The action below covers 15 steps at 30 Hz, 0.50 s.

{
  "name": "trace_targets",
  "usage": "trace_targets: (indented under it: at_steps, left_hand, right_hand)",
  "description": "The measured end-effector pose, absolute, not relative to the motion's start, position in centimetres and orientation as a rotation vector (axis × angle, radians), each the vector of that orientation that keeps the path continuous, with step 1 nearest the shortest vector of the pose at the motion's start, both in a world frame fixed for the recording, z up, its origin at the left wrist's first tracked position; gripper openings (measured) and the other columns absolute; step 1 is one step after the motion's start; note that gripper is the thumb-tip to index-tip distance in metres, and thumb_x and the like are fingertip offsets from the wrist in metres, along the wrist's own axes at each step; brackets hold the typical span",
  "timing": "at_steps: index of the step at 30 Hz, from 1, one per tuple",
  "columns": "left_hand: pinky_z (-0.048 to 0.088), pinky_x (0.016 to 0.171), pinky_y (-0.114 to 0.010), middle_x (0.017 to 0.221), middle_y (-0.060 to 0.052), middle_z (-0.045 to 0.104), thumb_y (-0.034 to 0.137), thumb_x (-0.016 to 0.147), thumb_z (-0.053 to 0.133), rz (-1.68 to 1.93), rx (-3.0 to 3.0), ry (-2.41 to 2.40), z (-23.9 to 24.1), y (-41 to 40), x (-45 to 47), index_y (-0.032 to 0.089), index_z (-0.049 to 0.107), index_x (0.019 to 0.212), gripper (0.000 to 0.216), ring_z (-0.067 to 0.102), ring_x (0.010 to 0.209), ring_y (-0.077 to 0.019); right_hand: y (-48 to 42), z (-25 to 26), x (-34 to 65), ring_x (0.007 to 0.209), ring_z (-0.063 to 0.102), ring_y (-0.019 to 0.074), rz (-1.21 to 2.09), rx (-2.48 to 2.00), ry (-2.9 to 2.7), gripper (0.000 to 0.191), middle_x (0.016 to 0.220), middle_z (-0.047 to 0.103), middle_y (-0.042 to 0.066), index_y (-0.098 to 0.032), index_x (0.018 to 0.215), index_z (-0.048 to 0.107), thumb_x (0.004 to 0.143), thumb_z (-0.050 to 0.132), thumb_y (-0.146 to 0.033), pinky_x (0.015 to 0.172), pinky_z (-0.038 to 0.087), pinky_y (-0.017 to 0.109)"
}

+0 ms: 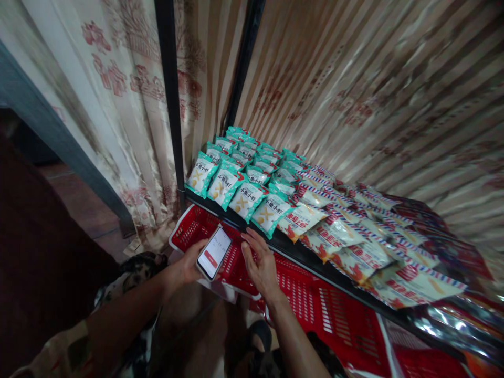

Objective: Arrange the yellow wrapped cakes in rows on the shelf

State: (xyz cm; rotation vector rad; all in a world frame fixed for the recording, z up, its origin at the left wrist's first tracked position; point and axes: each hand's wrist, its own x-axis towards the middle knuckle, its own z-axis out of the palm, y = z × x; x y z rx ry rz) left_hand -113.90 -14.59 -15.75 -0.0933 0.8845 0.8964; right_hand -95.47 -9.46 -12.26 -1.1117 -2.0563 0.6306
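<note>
My left hand (pixel 191 262) is closed around a smartphone (pixel 214 253), its lit screen facing up with a red button low on it. To the right of the phone, my right hand (pixel 260 262) is held in the air, fingers loosely bent and apart, with nothing in it. Just beyond my right fingertips stand teal-and-white snack bags (pixel 247 200) in rows on a dark shelf (pixel 291 253). Cream snack bags (pixel 325 234) with striped edges follow to their right. Below both hands are red plastic baskets (pixel 299 294).
Patterned curtains (pixel 354 79) hang behind the shelf and at the left. A dark upright post (pixel 171 94) rises at the shelf's left end. Shiny dark packets (pixel 452 325) lie at the far right. A grey-blue frame bar (pixel 71 142) slants along the left.
</note>
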Motion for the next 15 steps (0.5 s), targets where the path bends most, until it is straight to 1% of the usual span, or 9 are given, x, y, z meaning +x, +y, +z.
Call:
trace_targets:
  at_steps: [3, 9, 13, 15]
  left_hand:
    - [0.051, 0.061, -0.043, 0.069, -0.010, 0.067, 0.042, 0.081, 0.044, 0.912, -0.146, 0.910, -16.3, -13.6, -113.8, 0.012, 0.057, 0.101, 0.038, 0.065, 0.061, -0.0278]
    - [0.050, 0.065, -0.041, 0.069, -0.009, 0.065, 0.038, 0.081, 0.046, 1.041, -0.288, 0.927, -17.7, -11.8, -113.8, 0.013, 0.056, 0.104, 0.035, 0.062, 0.063, -0.0240]
    - [0.050, 0.059, -0.038, 0.067, -0.008, 0.062, 0.043, 0.084, 0.038, 1.094, -0.328, 1.025, -18.3, -11.2, -113.5, 0.014, 0.056, 0.101, 0.038, 0.062, 0.063, -0.0238]
    - [0.050, 0.058, -0.038, 0.068, -0.008, 0.062, 0.043, 0.084, 0.038, 1.095, -0.325, 1.035, -18.2, -11.0, -113.2, 0.015, 0.057, 0.098, 0.037, 0.061, 0.063, -0.0237]
  right_hand:
    - [-9.2, -12.2, -95.1, 0.115, 0.051, 0.0230, 0.650, -1.121, -2.051, 0.032, 0.125, 0.054, 0.011, -0.020, 0.106, 0.064, 0.088, 0.044, -0.037, 0.098, 0.042, 0.043]
    - [-8.6, -12.0, -94.6, 0.115, 0.051, 0.0221, 0.625, -1.113, -2.033, 0.030, 0.125, 0.053, 0.010, -0.021, 0.108, 0.062, 0.088, 0.045, -0.034, 0.099, 0.042, 0.042]
    - [-8.3, -12.0, -94.3, 0.116, 0.050, 0.0218, 0.586, -1.123, -2.023, 0.030, 0.126, 0.053, 0.010, -0.020, 0.111, 0.060, 0.088, 0.045, -0.033, 0.099, 0.041, 0.043]
    - [-8.1, -12.0, -94.2, 0.115, 0.051, 0.0217, 0.581, -1.139, -2.017, 0.031, 0.125, 0.054, 0.010, -0.020, 0.112, 0.060, 0.088, 0.045, -0.033, 0.100, 0.041, 0.044]
